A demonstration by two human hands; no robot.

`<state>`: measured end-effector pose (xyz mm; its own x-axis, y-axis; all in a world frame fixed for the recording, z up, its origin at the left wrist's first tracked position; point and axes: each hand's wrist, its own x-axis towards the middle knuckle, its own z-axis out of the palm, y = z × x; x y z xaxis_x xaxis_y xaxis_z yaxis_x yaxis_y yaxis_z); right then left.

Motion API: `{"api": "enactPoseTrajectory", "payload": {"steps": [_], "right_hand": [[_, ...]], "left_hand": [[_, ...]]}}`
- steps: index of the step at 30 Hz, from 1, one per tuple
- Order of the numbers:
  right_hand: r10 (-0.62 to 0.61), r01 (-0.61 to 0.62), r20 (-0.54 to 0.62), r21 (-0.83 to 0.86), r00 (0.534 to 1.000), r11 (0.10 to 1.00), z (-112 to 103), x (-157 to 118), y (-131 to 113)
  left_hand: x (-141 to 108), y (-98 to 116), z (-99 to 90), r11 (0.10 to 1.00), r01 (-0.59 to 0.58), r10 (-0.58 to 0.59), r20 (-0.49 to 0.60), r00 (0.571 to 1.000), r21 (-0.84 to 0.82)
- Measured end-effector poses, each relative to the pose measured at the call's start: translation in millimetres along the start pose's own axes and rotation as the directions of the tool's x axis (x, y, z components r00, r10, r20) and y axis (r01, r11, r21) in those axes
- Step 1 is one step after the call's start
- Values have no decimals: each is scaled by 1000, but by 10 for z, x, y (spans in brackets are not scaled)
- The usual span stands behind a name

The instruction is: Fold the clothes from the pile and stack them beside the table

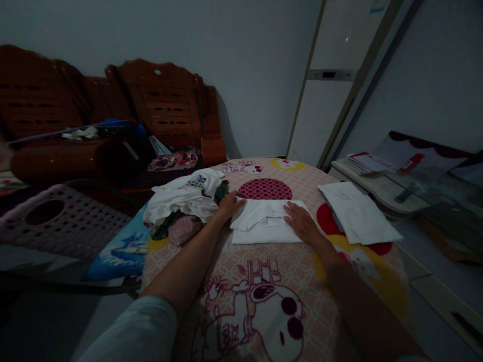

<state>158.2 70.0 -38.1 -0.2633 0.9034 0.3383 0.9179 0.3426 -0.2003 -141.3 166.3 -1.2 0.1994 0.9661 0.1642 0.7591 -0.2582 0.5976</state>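
A folded white T-shirt [269, 236] lies in front of me on the patterned tablecloth, with the curve of its neckline showing on top. My left hand [229, 205] is at its far left corner, fingers drawn together on the cloth. Over the right side of the shirt, my right hand [301, 223] rests flat with its fingers apart. To the left is a loose heap of clothes [184, 198], mostly white with some green and a pinkish bundle. Another folded white garment [358, 213] lies at the right, partly over something grey.
The round table's tablecloth [226, 261] has cartoon dogs and red and yellow patches. Left stands a pink woven chair [68, 216]; behind it is a wooden sofa [162, 110] with items on it. A glass-topped stand [426, 191] with papers borders the right side.
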Motion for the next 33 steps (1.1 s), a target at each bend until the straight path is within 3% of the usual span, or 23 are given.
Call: {"api": "enactPoseTrajectory", "payload": {"steps": [10,33], "right_hand": [[5,-5,8,10,1000,1000,-22,5,-9],[2,0,-46,61,999,998,12,-11,22]], "left_hand": [[-49,64,45,998,61,-61,2,998,-10],[-107,83,50,1000,-1,1,-21,1000,0]]}}
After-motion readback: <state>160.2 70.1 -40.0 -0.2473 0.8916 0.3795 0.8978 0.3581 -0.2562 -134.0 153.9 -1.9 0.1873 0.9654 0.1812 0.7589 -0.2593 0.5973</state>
